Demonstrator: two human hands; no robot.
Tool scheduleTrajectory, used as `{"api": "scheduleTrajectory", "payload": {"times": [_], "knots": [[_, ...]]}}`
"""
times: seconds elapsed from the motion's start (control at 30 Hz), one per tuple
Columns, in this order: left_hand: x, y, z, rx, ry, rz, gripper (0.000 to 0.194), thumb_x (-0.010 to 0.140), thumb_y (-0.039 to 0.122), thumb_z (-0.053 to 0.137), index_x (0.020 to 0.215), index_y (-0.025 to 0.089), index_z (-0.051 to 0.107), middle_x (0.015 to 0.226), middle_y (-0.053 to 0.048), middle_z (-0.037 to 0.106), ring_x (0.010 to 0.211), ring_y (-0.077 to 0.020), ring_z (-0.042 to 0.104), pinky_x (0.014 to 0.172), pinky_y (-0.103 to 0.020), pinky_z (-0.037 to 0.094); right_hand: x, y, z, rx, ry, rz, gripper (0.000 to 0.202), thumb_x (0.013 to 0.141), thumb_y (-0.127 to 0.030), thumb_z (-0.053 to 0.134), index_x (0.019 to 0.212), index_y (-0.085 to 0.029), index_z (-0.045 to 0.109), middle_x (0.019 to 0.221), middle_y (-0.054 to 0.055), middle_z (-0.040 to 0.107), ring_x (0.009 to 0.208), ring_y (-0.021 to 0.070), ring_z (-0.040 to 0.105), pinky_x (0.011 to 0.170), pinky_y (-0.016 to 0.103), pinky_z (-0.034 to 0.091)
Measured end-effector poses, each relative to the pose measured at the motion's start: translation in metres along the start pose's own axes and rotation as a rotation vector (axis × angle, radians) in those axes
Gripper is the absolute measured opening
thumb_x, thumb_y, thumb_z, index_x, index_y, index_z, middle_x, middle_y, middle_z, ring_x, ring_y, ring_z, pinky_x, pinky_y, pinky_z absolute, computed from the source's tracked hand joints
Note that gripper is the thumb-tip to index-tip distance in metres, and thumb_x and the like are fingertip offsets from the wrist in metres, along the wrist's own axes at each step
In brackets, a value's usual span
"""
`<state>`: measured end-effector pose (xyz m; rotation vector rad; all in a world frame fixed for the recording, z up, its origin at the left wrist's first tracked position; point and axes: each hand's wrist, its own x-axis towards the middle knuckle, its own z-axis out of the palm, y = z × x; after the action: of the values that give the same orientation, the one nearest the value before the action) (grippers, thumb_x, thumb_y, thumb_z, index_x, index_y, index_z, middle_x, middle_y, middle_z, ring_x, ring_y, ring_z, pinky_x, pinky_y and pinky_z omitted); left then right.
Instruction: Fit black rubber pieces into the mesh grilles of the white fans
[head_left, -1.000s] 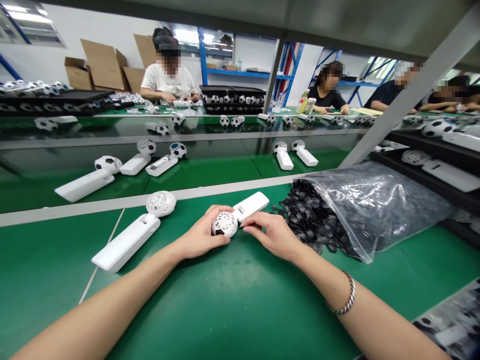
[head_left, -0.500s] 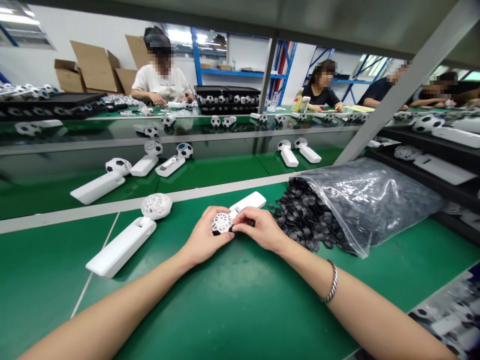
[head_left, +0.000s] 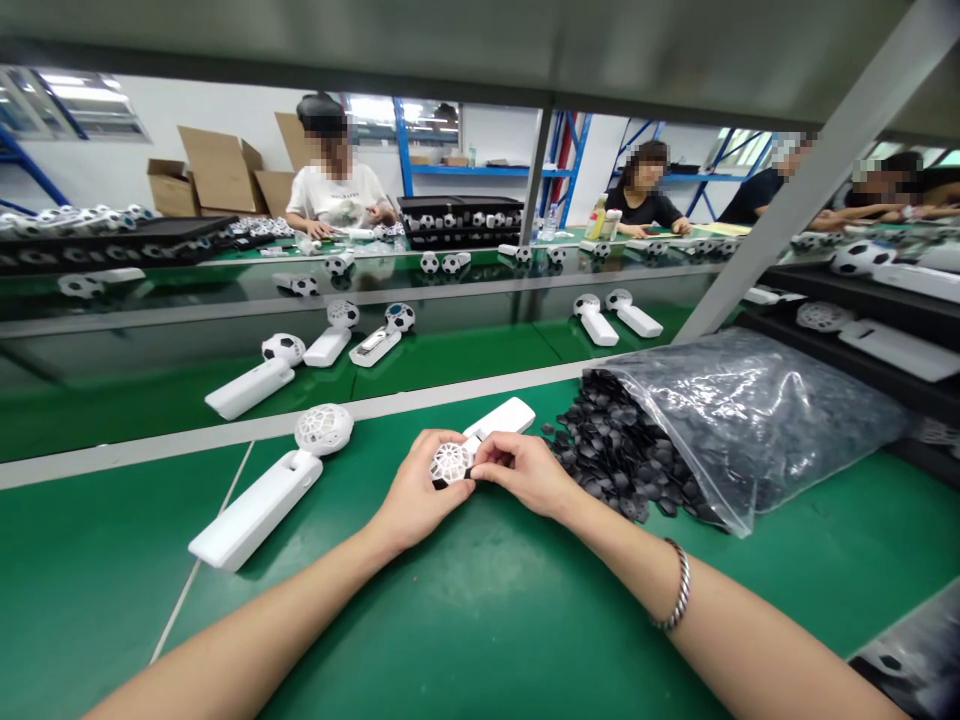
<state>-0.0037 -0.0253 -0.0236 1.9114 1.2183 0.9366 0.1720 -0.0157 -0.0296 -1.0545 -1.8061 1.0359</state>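
Note:
A white handheld fan with a football-shaped head lies tilted on the green worktop, its handle (head_left: 504, 420) pointing up and to the right. My left hand (head_left: 420, 490) is wrapped round the openwork ball head (head_left: 450, 463), thumb along the near side. At the ball's right edge, the fingertips of my right hand (head_left: 517, 470) pinch a small black patch (head_left: 470, 472), partly hidden by the fingers. Another white fan (head_left: 259, 510), its lattice head bare of black patches, rests to the left. Loose black patches (head_left: 622, 450) spill from a clear plastic bag (head_left: 765, 410) at the right.
Beyond a pale rail (head_left: 405, 402), a green belt (head_left: 480, 355) carries several football fans (head_left: 251, 388). Black trays (head_left: 900, 335) with fans are stacked at far right. A slanted grey post (head_left: 787, 180) rises behind the bag. Co-workers sit across the line.
The view has tilted up slightly. Fans on the belt have shifted right relative to the worktop. Both hands stay at the ball head, with the right fingertips still at its right edge.

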Motion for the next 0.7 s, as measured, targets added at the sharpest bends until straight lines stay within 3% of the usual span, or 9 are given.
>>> {"api": "scheduleTrajectory", "payload": {"times": [0.13,0.2,0.33,0.4,0.47,0.57,0.7], "knots": [[0.000,0.002,0.003,0.041,0.037,0.057,0.035,0.065,0.016,0.058,0.099,0.020,0.051,0.101,-0.003,0.050,0.095,-0.0191,0.050,0.084,-0.032,0.040,0.002,0.001,0.001,-0.010,0.043,0.070,0.013,0.070,-0.021,0.068,0.068,-0.017,0.055,0.061,-0.004,0.055,0.056,0.0103,0.049,0.053,0.020,0.038],[0.014,0.000,0.003,0.056,0.040,0.084,0.036,0.063,0.014,0.059,0.098,0.020,0.053,0.101,-0.003,0.052,0.095,-0.0182,0.052,0.085,-0.030,0.041,0.004,0.003,-0.001,-0.058,0.074,0.041,0.013,0.074,-0.023,0.065,0.068,-0.017,0.054,0.062,-0.004,0.055,0.057,0.0105,0.049,0.053,0.020,0.038],[0.083,-0.005,-0.007,0.130,0.147,0.047,0.041,0.064,0.018,0.063,0.104,0.017,0.053,0.106,-0.005,0.055,0.098,-0.0192,0.053,0.088,-0.029,0.041,0.004,0.004,-0.015,-0.280,0.176,-0.056,0.008,0.082,-0.025,0.056,0.078,-0.019,0.054,0.072,-0.002,0.056,0.064,0.0122,0.052,0.062,0.023,0.041],[0.117,-0.005,-0.019,0.155,0.216,0.022,0.059,0.065,0.024,0.064,0.119,0.013,0.043,0.119,-0.012,0.050,0.110,-0.0237,0.047,0.095,-0.035,0.036,0.001,0.003,-0.027,-0.463,0.203,-0.069,0.006,0.082,-0.023,0.057,0.086,-0.019,0.054,0.083,0.000,0.058,0.073,0.0148,0.054,0.068,0.026,0.043],[0.131,-0.005,-0.032,0.175,0.251,0.001,0.076,0.063,0.032,0.068,0.127,0.011,0.035,0.130,-0.016,0.040,0.121,-0.0288,0.035,0.101,-0.041,0.029,-0.005,0.002,-0.038,-0.685,0.199,-0.040,0.011,0.081,-0.021,0.058,0.092,-0.020,0.056,0.091,0.003,0.058,0.084,0.0192,0.053,0.074,0.030,0.043],[0.111,-0.007,-0.050,0.318,0.257,0.002,0.078,0.064,0.039,0.066,0.130,0.015,0.034,0.136,-0.013,0.034,0.126,-0.0304,0.025,0.103,-0.044,0.024,-0.012,-0.001,-0.050,-0.977,0.123,0.086,0.015,0.078,-0.025,0.062,0.092,-0.019,0.060,0.089,0.007,0.059,0.088,0.0250,0.052,0.074,0.035,0.043],[0.046,-0.020,-0.081,0.647,0.292,-0.062,0.075,0.069,0.048,0.058,0.132,0.016,0.032,0.136,-0.013,0.033,0.125,-0.0321,0.027,0.101,-0.046,0.026,-0.014,-0.004,-0.055,-1.126,-0.008,0.191,0.016,0.076,-0.023,0.065,0.092,-0.020,0.062,0.086,0.007,0.059,0.085,0.0252,0.054,0.069,0.032,0.042]]}}
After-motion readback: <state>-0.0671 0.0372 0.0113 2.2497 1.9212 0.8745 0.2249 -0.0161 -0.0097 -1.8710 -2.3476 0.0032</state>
